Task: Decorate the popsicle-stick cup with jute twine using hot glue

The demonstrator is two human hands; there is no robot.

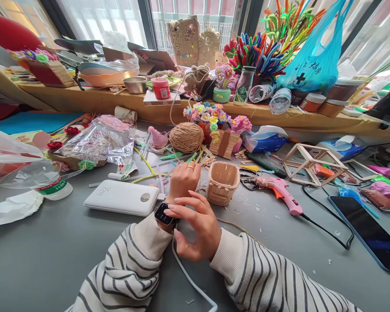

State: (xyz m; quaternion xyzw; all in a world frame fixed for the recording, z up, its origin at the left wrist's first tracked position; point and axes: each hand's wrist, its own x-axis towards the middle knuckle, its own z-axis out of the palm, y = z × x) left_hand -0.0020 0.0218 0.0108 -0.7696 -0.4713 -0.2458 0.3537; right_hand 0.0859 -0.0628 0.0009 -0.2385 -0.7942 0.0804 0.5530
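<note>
Saw the right hand (199, 225) loose and empty, fingertips (173, 208) at the left-wrist smartwatch (164, 213). Couldn't tell any grip in the left hand (183, 180), just beside the basket (221, 196). Could've bumped that, or snagged the white cable (191, 280), with one sloppy sleeve (266, 268) swing.

Two hands (199, 227), one smartwatch (163, 213), one power bank (118, 197), one glue gun (286, 195), one twine ball (186, 137), one rope-trimmed basket (221, 196), one smartphone (367, 229), two blue tissue packs (267, 142), one metal bowl (135, 86), one turquoise carrier bag (308, 65); pipe cleaners (260, 56), too many to count.
</note>
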